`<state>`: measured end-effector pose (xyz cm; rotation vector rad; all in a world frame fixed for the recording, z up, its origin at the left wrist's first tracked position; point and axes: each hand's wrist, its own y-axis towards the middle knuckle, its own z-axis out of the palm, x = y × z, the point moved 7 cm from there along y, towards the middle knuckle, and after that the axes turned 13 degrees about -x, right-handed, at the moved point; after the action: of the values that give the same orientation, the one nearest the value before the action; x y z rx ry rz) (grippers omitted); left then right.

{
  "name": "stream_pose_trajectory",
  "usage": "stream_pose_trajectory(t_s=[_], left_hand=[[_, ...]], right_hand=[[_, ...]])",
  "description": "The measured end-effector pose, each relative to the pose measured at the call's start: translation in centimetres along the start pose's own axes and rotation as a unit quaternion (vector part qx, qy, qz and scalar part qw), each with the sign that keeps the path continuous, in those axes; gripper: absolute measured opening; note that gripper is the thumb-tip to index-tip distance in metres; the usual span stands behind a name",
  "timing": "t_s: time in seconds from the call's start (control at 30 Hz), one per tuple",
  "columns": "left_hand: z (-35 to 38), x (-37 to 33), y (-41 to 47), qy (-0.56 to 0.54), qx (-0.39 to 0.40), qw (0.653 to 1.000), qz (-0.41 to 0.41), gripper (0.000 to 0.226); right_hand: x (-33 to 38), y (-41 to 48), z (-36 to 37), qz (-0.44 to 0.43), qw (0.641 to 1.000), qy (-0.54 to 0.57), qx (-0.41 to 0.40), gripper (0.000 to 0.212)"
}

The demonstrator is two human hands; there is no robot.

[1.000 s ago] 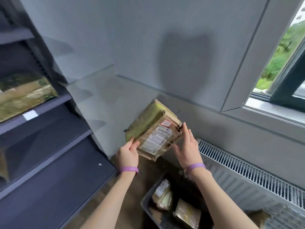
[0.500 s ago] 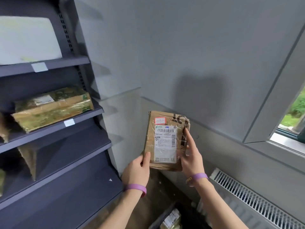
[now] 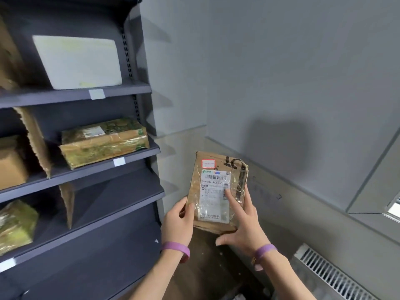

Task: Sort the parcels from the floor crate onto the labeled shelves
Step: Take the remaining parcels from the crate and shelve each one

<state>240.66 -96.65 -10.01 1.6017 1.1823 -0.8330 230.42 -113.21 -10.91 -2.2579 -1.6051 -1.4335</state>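
- Parcel (image 3: 218,187), flat taped cardboard, hangs just right of the table's (image 3: 121,191) right edge; probably light, stiffish, slick where taped.
- My left grip (image 3: 179,221) clasps its lower left edge.
- My right grip (image 3: 242,224) lies unclenched, forefinger straight on the label (image 3: 213,204); I'd hold the side edges.

Pale grey painted wall (image 3: 281,61) fills the top and right of the view, with a soft dark shadow (image 3: 281,148) lying across it. Under it runs a beige lower wall band (image 3: 303,213), meeting the grey at a thin ledge. Far right, an angled grey window reveal (image 3: 372,187), with a bright sliver of window pane (image 3: 395,210) at the very edge. Low in the corner, a white slatted radiator grille (image 3: 331,276), with dark brown wooden floor (image 3: 207,267) just beside it.
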Motion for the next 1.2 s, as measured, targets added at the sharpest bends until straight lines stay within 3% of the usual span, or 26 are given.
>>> stream_pose_trajectory(t_s=[0.07,0.23,0.4,0.47,0.6,0.77,0.97,1.2], left_hand=[[-1.5,0.8,0.9,0.01,-0.008,1.0,-0.005,0.024],[-6.3,3.0,2.6,-0.013,-0.037,0.999,-0.029,0.027],[-12.0,5.3,4.0,-0.026,-0.086,0.995,-0.048,0.023],[-14.1,6.1,3.8,-0.022,-0.089,0.994,-0.06,0.024],[-18.2,7.1,3.8,-0.068,-0.084,0.988,-0.113,0.041],[-23.2,7.0,3.4,-0.1,-0.143,0.975,-0.137,0.052],[-27.8,6.9,1.3,0.005,-0.187,0.975,-0.118,0.06],[-34.0,8.4,-1.7,0.164,-0.249,0.949,-0.104,0.062]], right_hand=[[1.2,0.1,1.9,0.002,0.999,-0.024,0.026,0.131],[6.1,0.5,5.4,-0.083,0.996,0.001,-0.009,0.108],[9.4,0.7,10.4,-0.095,0.995,0.031,0.007,0.115],[11.1,0.5,12.0,-0.123,0.992,0.026,0.0,0.108],[15.3,0.6,14.1,-0.183,0.98,0.073,-0.005,0.093],[18.3,1.1,16.2,-0.2,0.972,0.118,0.04,0.09],[21.5,0.6,18.5,-0.233,0.948,0.186,0.113,0.092],[25.6,-2.2,21.6,-0.25,0.913,0.274,0.168,0.099]])
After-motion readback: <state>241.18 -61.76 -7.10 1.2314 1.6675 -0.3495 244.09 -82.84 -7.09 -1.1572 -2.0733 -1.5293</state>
